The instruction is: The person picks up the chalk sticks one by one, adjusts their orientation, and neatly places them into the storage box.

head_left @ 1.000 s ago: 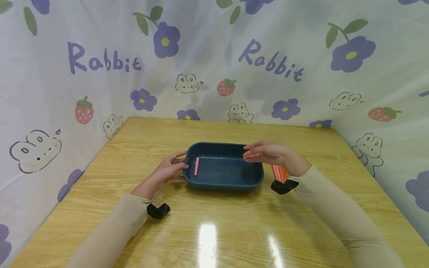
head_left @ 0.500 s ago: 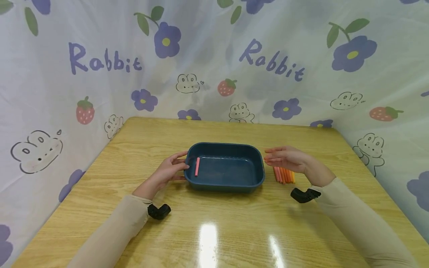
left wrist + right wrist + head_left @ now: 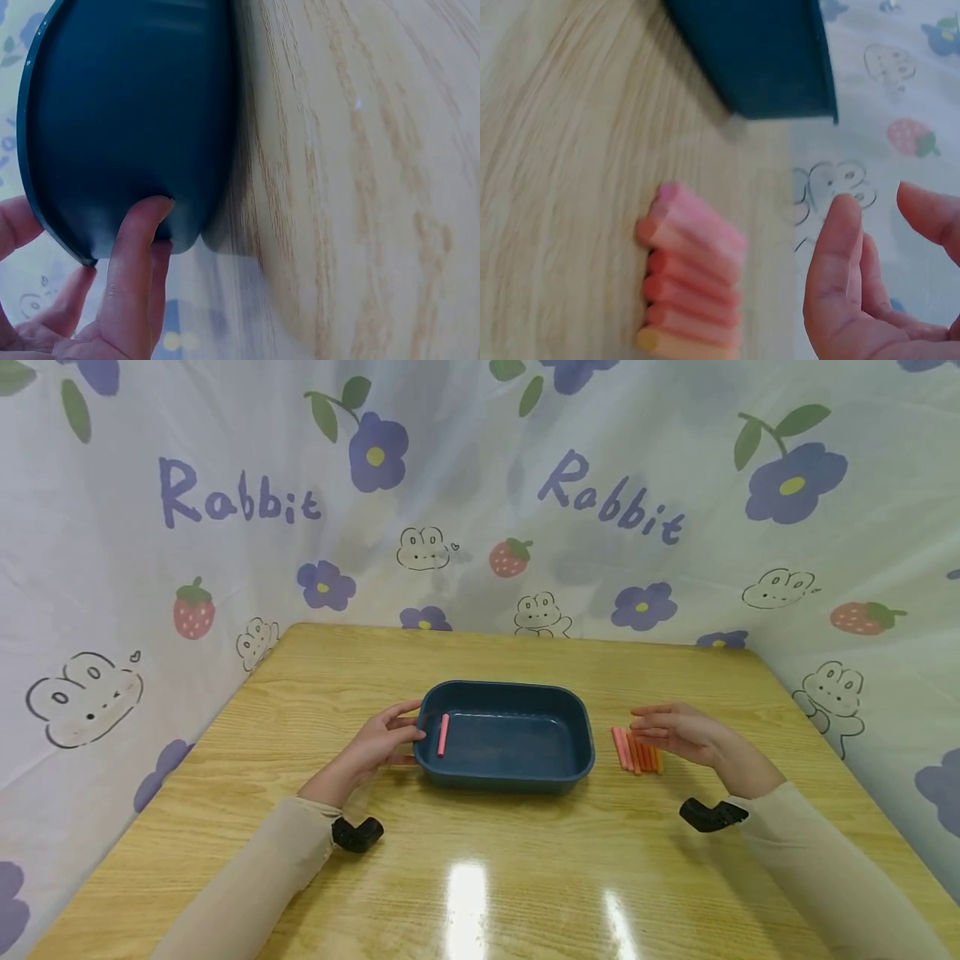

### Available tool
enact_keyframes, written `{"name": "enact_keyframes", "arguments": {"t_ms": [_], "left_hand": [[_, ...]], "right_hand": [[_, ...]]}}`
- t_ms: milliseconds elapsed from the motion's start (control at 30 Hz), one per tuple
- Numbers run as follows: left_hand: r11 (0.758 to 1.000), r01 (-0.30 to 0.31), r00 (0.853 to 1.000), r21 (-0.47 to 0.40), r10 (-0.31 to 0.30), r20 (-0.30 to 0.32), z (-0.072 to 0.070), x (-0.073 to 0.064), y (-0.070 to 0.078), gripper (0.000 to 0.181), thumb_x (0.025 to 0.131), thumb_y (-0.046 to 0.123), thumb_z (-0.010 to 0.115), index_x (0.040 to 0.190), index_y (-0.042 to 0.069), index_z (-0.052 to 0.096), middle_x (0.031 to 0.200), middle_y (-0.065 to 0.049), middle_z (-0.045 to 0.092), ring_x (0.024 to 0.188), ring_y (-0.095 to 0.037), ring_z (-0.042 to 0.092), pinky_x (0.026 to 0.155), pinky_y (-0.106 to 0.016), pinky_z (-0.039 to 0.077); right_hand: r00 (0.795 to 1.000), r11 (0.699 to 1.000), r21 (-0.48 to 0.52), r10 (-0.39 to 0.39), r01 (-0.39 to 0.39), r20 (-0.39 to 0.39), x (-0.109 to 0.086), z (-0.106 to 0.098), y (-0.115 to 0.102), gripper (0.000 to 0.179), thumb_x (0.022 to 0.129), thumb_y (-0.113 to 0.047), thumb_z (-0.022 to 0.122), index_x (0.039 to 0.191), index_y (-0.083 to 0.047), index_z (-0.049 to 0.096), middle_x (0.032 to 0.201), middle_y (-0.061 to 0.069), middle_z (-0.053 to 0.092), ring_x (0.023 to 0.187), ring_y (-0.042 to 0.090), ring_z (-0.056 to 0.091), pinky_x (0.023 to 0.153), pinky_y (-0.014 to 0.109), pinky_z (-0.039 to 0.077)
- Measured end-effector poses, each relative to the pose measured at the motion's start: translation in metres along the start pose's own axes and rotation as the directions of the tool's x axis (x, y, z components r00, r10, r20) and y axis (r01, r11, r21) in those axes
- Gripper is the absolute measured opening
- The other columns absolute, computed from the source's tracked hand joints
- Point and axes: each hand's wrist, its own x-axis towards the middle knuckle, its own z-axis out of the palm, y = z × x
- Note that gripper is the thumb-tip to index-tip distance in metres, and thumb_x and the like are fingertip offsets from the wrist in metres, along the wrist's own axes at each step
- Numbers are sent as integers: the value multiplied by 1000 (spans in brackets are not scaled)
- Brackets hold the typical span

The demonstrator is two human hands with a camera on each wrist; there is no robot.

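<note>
A dark blue rectangular basin point(image 3: 506, 781) stands on the table with one pink chalk stick point(image 3: 443, 735) lying inside near its left end. My left hand point(image 3: 375, 743) holds the basin's left end; in the left wrist view its fingers point(image 3: 133, 262) press against the outer wall and another digit reaches the rim. To the basin's right, several chalk sticks point(image 3: 628, 750) in pink, orange and yellow lie side by side. My right hand point(image 3: 678, 732) hovers over their right part, thumb and fingers apart, holding nothing. It partly hides the far ends of the chalks.
The wooden table point(image 3: 360, 660) reaches to a printed cloth point(image 3: 465, 460) that hangs behind it and at both sides. A black wrist camera point(image 3: 712, 815) sits on the right wrist, and another camera point(image 3: 357, 833) on the left.
My right hand has moved from over the basin's right side out to the right, above the loose chalks. The left hand and the pink chalk in the basin stay in place.
</note>
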Motion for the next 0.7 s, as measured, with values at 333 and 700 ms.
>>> {"name": "enact_keyframes", "arguments": {"t_ms": [333,700], "left_hand": [[1000,3,1000,-2,-3,-4,0,2,-1,61,91,2,53,146,11,29,140,-24,36,117,-38,49,76,-45,53],[1000,0,1000,-5,0,0,-1,0,-2,61,91,2,53,146,11,30,140,-24,36,117,-39,48,77,-45,53]], "right_hand": [[989,1000,1,17,-17,-147,-2,-17,21,63,97,-8,47,142,14,9,141,32,25,94,5,60,94,29,44],[964,998,-40,40,-52,-264,0,-32,42,61,94,-6,53,138,19,19,95,-4,58,84,4,61,80,23,51]]}}
